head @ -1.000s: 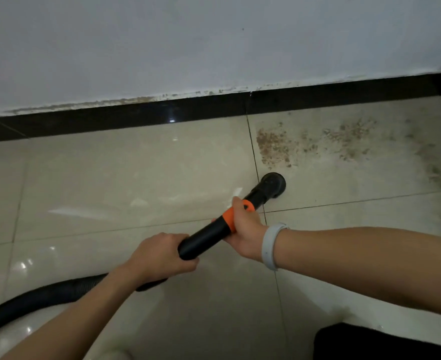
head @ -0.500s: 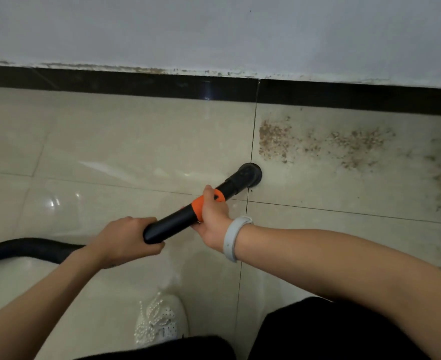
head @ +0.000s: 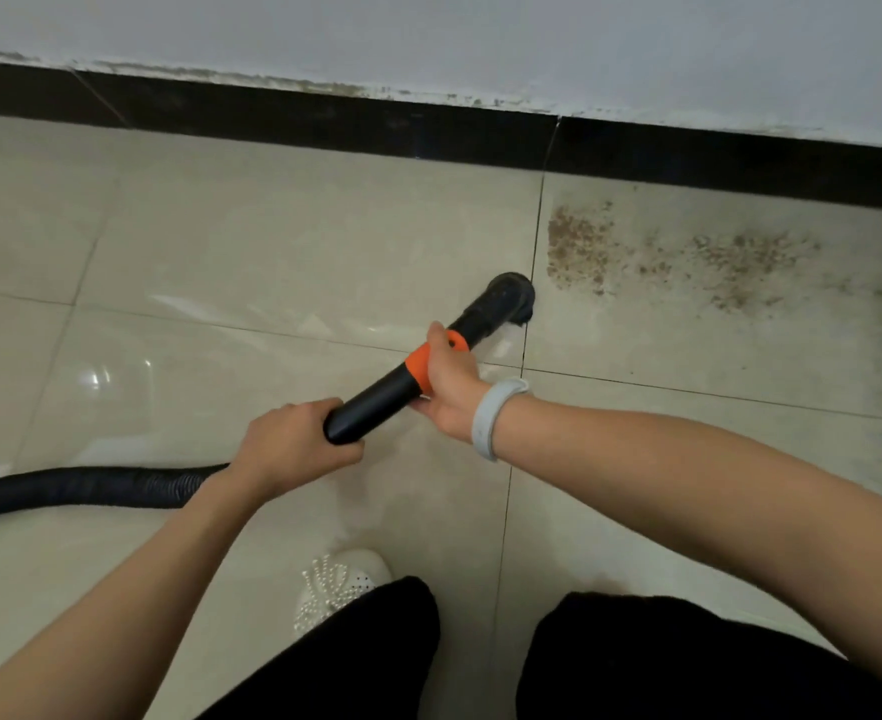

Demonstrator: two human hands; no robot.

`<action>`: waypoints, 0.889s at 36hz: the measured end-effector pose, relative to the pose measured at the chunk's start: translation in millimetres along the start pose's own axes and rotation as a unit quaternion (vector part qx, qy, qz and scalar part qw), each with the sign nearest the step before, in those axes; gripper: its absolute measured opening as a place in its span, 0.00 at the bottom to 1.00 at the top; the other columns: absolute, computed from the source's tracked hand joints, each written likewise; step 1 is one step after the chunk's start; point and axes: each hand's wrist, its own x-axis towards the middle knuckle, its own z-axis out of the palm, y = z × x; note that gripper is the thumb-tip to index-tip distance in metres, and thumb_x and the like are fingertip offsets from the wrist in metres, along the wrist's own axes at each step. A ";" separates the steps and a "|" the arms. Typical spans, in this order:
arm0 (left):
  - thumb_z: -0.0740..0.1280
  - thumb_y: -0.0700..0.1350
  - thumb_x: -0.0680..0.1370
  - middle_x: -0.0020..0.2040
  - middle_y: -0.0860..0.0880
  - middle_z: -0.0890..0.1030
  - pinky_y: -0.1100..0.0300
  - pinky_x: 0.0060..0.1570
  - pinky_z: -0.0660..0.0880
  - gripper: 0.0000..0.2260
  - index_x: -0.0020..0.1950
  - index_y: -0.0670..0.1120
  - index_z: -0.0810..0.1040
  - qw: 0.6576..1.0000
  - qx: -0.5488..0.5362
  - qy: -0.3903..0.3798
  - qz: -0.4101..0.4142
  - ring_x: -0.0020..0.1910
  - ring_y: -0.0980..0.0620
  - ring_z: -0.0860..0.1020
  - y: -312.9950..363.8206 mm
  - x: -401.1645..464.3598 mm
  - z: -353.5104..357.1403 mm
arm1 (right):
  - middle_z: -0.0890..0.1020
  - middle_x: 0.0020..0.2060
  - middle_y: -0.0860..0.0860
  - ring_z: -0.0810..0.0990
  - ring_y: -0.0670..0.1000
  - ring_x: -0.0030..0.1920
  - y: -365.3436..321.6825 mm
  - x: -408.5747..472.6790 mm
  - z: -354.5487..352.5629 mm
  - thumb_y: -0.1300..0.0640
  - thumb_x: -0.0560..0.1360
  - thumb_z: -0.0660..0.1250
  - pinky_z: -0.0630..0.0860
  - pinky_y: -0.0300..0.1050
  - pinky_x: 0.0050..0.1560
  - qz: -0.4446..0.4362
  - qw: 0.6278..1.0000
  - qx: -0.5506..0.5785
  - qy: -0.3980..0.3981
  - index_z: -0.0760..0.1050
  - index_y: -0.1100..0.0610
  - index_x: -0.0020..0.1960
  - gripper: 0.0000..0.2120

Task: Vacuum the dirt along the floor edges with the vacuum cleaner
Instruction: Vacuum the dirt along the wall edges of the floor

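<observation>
Gripping the vacuum wand (head: 376,402) in both hands (head: 288,449), nozzle (head: 511,298) poised; next sweep toward dirt (head: 579,252) at two o'clock.

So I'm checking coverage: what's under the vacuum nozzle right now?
The nozzle sits on pale floor tile at a grout line, left of the brown dirt patch. Whatever lies directly beneath it is hidden.

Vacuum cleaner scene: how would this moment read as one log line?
stage: vacuuming | left hand: grips wand | right hand: grips orange collar | nozzle: on tile, beside dirt patch | dirt: remains
</observation>
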 end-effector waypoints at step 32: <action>0.62 0.65 0.74 0.33 0.54 0.73 0.57 0.32 0.66 0.19 0.46 0.49 0.69 0.991 -0.055 0.119 0.008 0.34 0.49 0.75 66.6 42.7 29.7 | 0.75 0.44 0.54 0.75 0.51 0.40 -77.4 42.2 -29.6 0.44 0.80 0.60 0.77 0.49 0.36 -0.132 0.981 -0.110 0.087 0.67 0.58 0.57 0.17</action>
